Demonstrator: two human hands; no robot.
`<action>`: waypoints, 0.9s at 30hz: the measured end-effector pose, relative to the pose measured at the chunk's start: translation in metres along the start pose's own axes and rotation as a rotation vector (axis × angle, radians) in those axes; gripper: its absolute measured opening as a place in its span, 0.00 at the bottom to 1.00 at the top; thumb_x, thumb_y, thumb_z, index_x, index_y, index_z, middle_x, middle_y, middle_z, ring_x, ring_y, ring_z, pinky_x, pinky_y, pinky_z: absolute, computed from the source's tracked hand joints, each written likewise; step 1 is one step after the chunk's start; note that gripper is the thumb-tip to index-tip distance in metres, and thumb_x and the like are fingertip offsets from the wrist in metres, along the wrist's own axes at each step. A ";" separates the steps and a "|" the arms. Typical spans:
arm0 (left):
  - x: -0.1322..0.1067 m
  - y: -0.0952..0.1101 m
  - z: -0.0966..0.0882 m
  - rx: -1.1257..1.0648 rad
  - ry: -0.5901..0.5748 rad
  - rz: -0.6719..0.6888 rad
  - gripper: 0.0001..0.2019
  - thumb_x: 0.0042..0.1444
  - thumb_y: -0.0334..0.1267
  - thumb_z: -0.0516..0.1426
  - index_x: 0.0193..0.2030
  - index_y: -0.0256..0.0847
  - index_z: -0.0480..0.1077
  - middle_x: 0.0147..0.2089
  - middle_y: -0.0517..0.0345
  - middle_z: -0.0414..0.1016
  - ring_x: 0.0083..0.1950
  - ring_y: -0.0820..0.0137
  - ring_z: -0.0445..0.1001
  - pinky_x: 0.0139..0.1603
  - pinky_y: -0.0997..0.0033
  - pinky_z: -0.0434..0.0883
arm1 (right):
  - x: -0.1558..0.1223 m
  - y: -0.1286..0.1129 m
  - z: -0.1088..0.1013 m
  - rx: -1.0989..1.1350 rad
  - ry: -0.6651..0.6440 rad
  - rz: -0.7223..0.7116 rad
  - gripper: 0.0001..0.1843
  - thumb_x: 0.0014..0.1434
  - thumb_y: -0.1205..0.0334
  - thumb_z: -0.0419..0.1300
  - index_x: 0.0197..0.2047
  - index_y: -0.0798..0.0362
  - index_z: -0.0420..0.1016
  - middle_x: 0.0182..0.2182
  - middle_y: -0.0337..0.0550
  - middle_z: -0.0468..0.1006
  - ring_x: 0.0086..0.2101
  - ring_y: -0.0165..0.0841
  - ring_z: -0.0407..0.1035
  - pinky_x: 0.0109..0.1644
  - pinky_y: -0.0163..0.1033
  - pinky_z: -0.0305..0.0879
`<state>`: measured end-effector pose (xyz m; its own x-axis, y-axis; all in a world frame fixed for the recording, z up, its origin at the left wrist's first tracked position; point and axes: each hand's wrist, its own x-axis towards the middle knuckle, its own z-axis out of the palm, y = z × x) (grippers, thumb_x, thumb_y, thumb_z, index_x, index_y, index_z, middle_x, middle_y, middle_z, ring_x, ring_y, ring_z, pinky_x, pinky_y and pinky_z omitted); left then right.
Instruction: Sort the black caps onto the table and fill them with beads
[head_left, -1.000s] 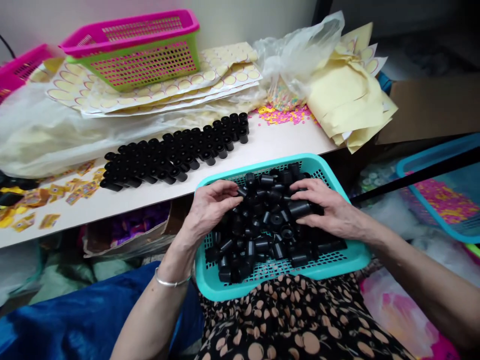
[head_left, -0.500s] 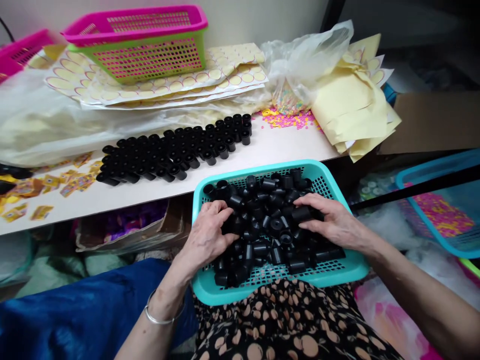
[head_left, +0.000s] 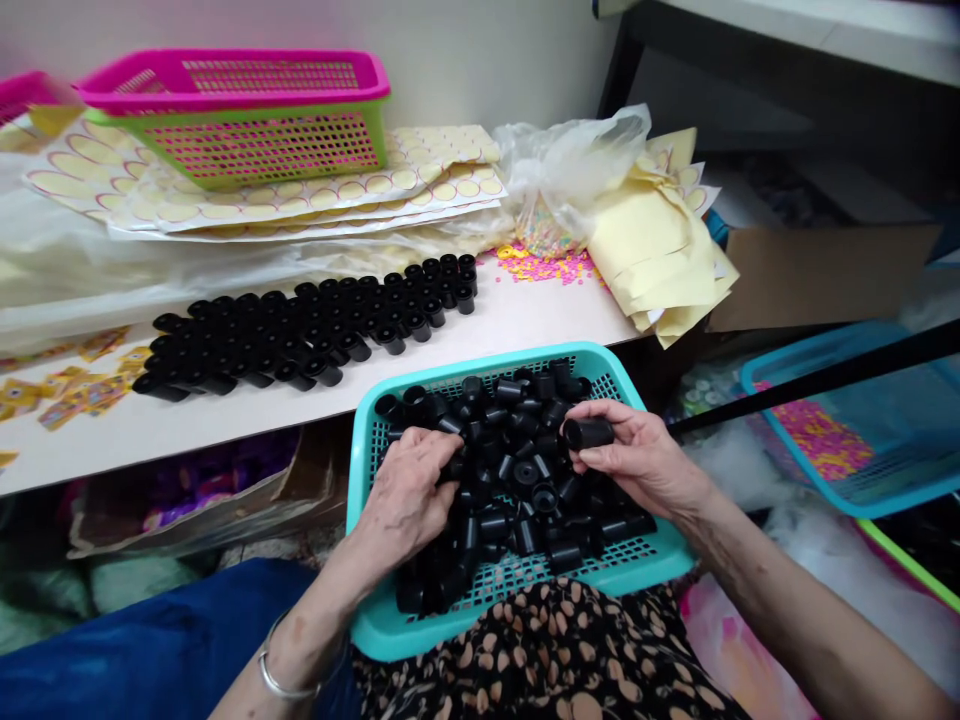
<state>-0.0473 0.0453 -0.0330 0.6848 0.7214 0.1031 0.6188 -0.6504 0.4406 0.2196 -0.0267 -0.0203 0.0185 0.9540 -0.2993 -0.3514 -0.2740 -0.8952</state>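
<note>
Black cap (head_left: 589, 433): gripped it in right hand (head_left: 652, 458) above the turquoise basket (head_left: 375, 628) of loose caps (head_left: 525, 473); had left hand (head_left: 409, 490) curled among those, couldn't tell whether holding one.

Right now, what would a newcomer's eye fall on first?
Probably the turquoise basket of loose black cylinders low in the middle, the left hand among them, the right hand holding one. Beyond, a packed block of similar cylinders stands on the pale tabletop. Behind that, a pink and green basket sits on sheets printed with circles.
</note>
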 end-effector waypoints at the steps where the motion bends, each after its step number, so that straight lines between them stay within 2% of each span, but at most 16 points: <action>1: -0.001 -0.001 -0.001 -0.019 0.037 -0.003 0.19 0.49 0.26 0.55 0.50 0.37 0.66 0.43 0.52 0.71 0.45 0.62 0.64 0.45 0.61 0.66 | -0.001 0.000 -0.001 -0.042 0.015 -0.020 0.22 0.42 0.65 0.71 0.42 0.52 0.73 0.31 0.37 0.74 0.29 0.27 0.68 0.34 0.34 0.68; 3: -0.005 -0.001 -0.006 -0.017 0.070 0.014 0.21 0.49 0.27 0.56 0.52 0.36 0.65 0.47 0.50 0.70 0.48 0.61 0.63 0.48 0.61 0.66 | -0.002 0.000 -0.004 -0.191 0.071 -0.101 0.20 0.43 0.65 0.70 0.42 0.52 0.74 0.32 0.37 0.73 0.31 0.28 0.67 0.35 0.34 0.67; 6: -0.008 0.009 -0.012 -0.056 -0.025 0.109 0.14 0.52 0.27 0.55 0.47 0.37 0.69 0.48 0.50 0.69 0.48 0.62 0.63 0.49 0.61 0.65 | -0.003 0.001 -0.009 -0.368 0.112 -0.173 0.18 0.45 0.66 0.69 0.42 0.51 0.75 0.33 0.37 0.72 0.33 0.28 0.65 0.36 0.33 0.64; 9: 0.001 0.029 -0.012 -0.140 -0.188 0.220 0.11 0.56 0.27 0.51 0.43 0.38 0.71 0.46 0.51 0.71 0.46 0.64 0.64 0.48 0.61 0.65 | -0.005 0.002 -0.010 -0.290 0.047 -0.121 0.19 0.44 0.65 0.69 0.42 0.50 0.74 0.34 0.37 0.72 0.33 0.29 0.66 0.36 0.34 0.64; 11: 0.015 0.042 -0.009 -0.194 -0.227 0.230 0.11 0.56 0.27 0.50 0.42 0.38 0.71 0.46 0.50 0.71 0.47 0.63 0.65 0.48 0.59 0.65 | -0.007 0.004 -0.007 -0.290 0.037 -0.128 0.20 0.44 0.64 0.69 0.42 0.50 0.72 0.35 0.37 0.72 0.33 0.29 0.67 0.37 0.35 0.65; 13: 0.032 0.053 -0.003 -0.367 -0.214 0.141 0.11 0.54 0.27 0.52 0.42 0.39 0.72 0.44 0.51 0.72 0.45 0.64 0.66 0.47 0.60 0.65 | -0.010 0.005 -0.003 -0.430 0.083 -0.200 0.18 0.47 0.65 0.67 0.43 0.50 0.71 0.35 0.38 0.71 0.33 0.29 0.66 0.36 0.35 0.64; 15: 0.048 0.064 0.004 -0.689 -0.230 -0.034 0.12 0.52 0.30 0.54 0.44 0.39 0.71 0.41 0.54 0.72 0.40 0.68 0.68 0.42 0.66 0.67 | -0.012 0.006 0.003 -0.623 0.134 -0.312 0.16 0.49 0.68 0.64 0.42 0.50 0.71 0.35 0.38 0.69 0.32 0.29 0.64 0.33 0.34 0.63; 17: 0.059 0.073 0.011 -1.030 -0.305 -0.196 0.11 0.52 0.33 0.55 0.43 0.37 0.71 0.36 0.56 0.71 0.34 0.72 0.68 0.36 0.71 0.67 | -0.013 0.006 0.008 -0.729 0.154 -0.404 0.14 0.49 0.69 0.64 0.40 0.50 0.71 0.36 0.39 0.69 0.33 0.29 0.64 0.33 0.33 0.62; 20: 0.067 0.081 0.018 -1.303 -0.421 -0.348 0.09 0.52 0.38 0.56 0.34 0.33 0.73 0.29 0.56 0.71 0.30 0.74 0.67 0.33 0.73 0.66 | -0.013 0.005 0.012 -0.612 0.176 -0.433 0.14 0.46 0.67 0.67 0.37 0.51 0.71 0.37 0.40 0.70 0.36 0.32 0.66 0.37 0.35 0.65; 22: 0.069 0.077 0.016 -1.281 -0.460 -0.413 0.09 0.49 0.38 0.57 0.31 0.32 0.73 0.26 0.57 0.70 0.27 0.74 0.67 0.32 0.73 0.65 | -0.014 0.004 0.011 -0.471 0.183 -0.379 0.15 0.45 0.64 0.69 0.38 0.51 0.72 0.36 0.40 0.72 0.35 0.32 0.68 0.38 0.36 0.67; 23: 0.070 0.072 0.013 -1.221 -0.437 -0.427 0.09 0.48 0.37 0.57 0.31 0.33 0.74 0.25 0.57 0.71 0.27 0.74 0.67 0.32 0.72 0.66 | -0.015 0.002 0.009 -0.422 0.190 -0.357 0.16 0.45 0.63 0.69 0.38 0.51 0.72 0.36 0.40 0.74 0.35 0.32 0.69 0.38 0.37 0.67; 27: 0.070 0.039 -0.002 -0.806 -0.121 -0.383 0.08 0.48 0.34 0.56 0.34 0.36 0.74 0.30 0.59 0.73 0.31 0.72 0.68 0.34 0.71 0.65 | -0.023 -0.005 -0.011 -0.365 0.277 -0.433 0.14 0.47 0.63 0.68 0.38 0.53 0.73 0.41 0.45 0.77 0.40 0.35 0.72 0.46 0.42 0.69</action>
<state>0.0244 0.0709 -0.0064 0.5514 0.7948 -0.2534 0.3859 0.0263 0.9221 0.2309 -0.0483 -0.0125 0.3463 0.9343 0.0850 0.0836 0.0596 -0.9947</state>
